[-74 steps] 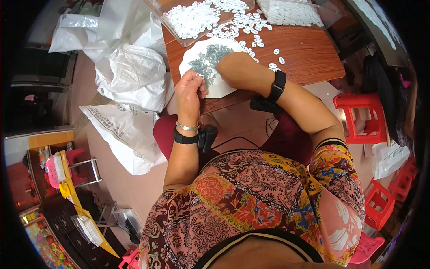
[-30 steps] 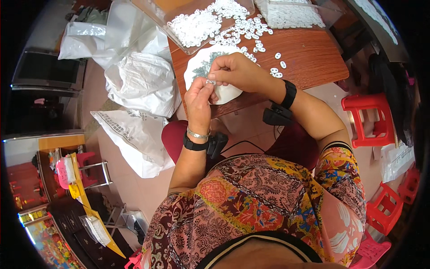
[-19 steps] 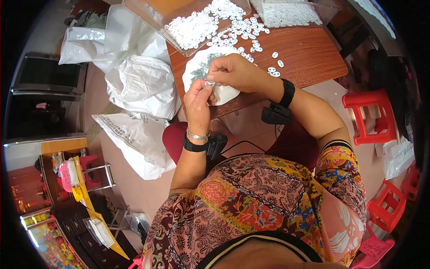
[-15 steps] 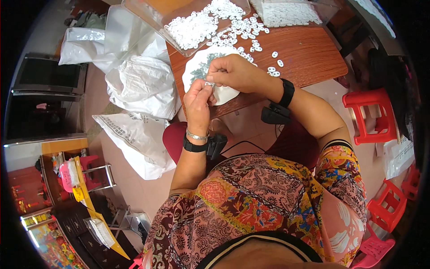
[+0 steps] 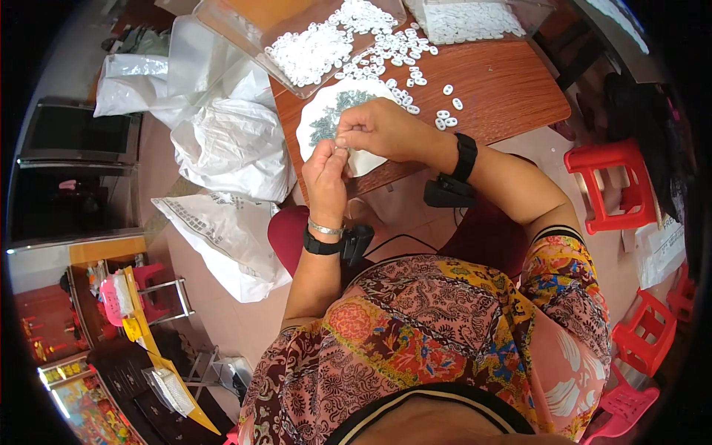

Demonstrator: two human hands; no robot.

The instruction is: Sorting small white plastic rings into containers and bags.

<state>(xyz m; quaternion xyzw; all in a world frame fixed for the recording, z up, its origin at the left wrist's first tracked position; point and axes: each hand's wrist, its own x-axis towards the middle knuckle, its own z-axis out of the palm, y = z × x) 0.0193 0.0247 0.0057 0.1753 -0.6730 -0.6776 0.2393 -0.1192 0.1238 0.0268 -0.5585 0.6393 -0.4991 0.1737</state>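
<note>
My left hand and my right hand meet fingertip to fingertip over the near side of a round white dish. Both are closed in a pinch. A small white two-holed plastic piece sits at the left fingertips, mostly covered by fingers. Whatever the right thumb and forefinger grip is too small to make out. Small silver-grey parts lie heaped in the dish. Just beyond it, many loose white two-holed pieces are strewn over the brown wooden table.
A clear bin of white pieces tilts onto the table's far left; another clear container stands at the far right. White sacks crowd the left side. Red plastic stools stand on the right. A cable hangs near my knees.
Both hands stay together with only slight finger movement. The white piece at the left fingertips shows less now. The whole view has shifted a little.
</note>
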